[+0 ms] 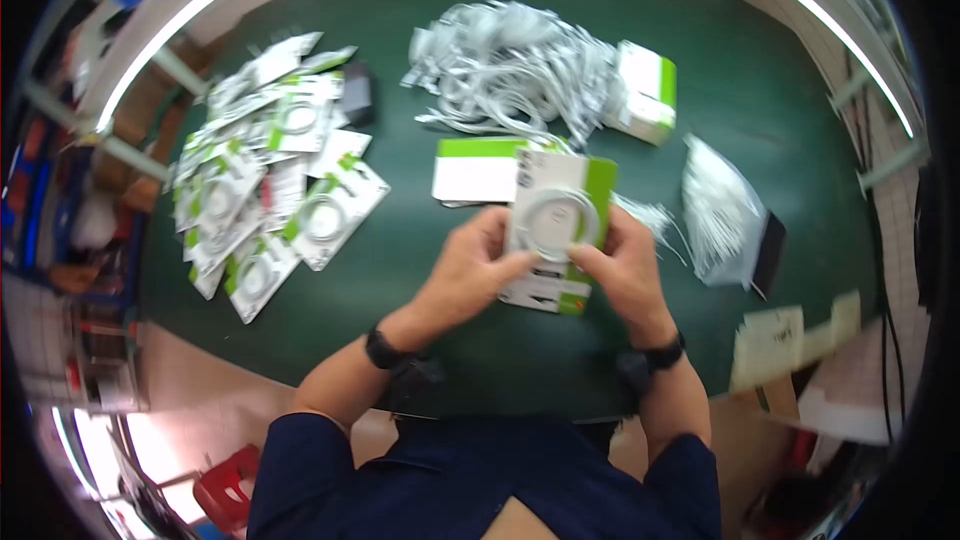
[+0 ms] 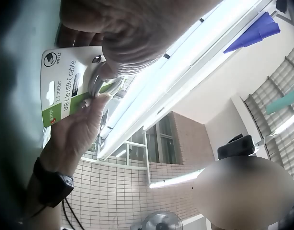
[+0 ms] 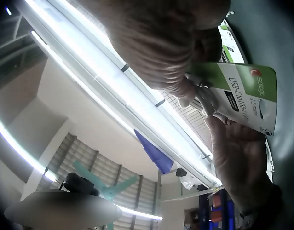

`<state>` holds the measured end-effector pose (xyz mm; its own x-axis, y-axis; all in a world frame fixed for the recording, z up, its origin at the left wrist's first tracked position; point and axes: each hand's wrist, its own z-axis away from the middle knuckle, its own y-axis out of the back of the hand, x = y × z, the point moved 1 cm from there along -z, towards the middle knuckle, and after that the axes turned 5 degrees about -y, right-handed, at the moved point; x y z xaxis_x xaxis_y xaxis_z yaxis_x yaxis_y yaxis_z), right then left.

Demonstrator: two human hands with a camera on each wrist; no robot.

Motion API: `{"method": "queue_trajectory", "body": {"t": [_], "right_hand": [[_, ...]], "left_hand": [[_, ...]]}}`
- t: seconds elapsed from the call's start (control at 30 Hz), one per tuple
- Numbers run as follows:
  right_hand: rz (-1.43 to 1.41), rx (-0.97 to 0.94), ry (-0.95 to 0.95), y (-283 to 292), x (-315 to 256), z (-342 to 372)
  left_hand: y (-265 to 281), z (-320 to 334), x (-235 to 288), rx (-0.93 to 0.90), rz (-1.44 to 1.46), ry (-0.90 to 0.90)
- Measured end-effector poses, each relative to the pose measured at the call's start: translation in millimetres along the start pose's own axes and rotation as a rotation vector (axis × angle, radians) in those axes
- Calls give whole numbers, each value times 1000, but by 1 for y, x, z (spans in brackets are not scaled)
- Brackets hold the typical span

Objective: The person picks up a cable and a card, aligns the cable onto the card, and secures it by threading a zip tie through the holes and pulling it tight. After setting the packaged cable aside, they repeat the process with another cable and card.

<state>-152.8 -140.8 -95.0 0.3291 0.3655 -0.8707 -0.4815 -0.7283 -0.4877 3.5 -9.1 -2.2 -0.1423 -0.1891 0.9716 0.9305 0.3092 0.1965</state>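
Both hands grip one white-and-green card (image 1: 540, 175) with a coiled white cable (image 1: 557, 224) on its front. The left hand (image 1: 468, 265) pinches the card's left edge, its thumb on the coil. On the other edge the right hand (image 1: 625, 265) does the same. Print on the card (image 2: 58, 86) in the left wrist view reads USB-C to USB-C cable, 1.5 meter. In the right wrist view the thumbs press near the coil on the card (image 3: 247, 91); the fingers behind it are partly hidden.
Packaged cables (image 1: 230, 185) lie heaped at the left beside a dark box (image 1: 357, 93). Loose white cables (image 1: 510, 65) are piled at the back, near a white-green box (image 1: 645, 90). Flat cards (image 1: 470, 175) lie behind the hands. A clear bag (image 1: 720, 220) sits at the right.
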Motion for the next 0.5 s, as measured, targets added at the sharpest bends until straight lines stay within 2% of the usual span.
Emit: {"method": "queue_trajectory", "body": {"t": [0.03, 0.07, 0.1, 0.13, 0.27, 0.37, 0.4, 0.47, 0.5], "right_hand": [[2, 18, 6, 17, 1, 8], [-3, 26, -19, 37, 1, 18], [393, 27, -111, 80, -78, 26], [357, -6, -84, 75, -78, 28], [312, -35, 11, 69, -73, 39], [322, -5, 41, 68, -75, 39], [348, 22, 34, 68, -76, 39], [375, 52, 26, 72, -75, 40], [412, 45, 5, 79, -72, 38]], "left_hand": [[-15, -1, -11, -12, -37, 36], [-39, -6, -23, -14, 48, 17], [-96, -36, -50, -52, 407, -164], [-95, -33, -56, -92, 421, -183], [-105, -18, -53, -16, 506, -204], [-92, -7, -63, 163, 488, -175], [-84, -3, -62, 166, 492, -174], [-54, 1, -54, 282, 555, -123], [-40, 0, -53, 357, 578, -163]]}}
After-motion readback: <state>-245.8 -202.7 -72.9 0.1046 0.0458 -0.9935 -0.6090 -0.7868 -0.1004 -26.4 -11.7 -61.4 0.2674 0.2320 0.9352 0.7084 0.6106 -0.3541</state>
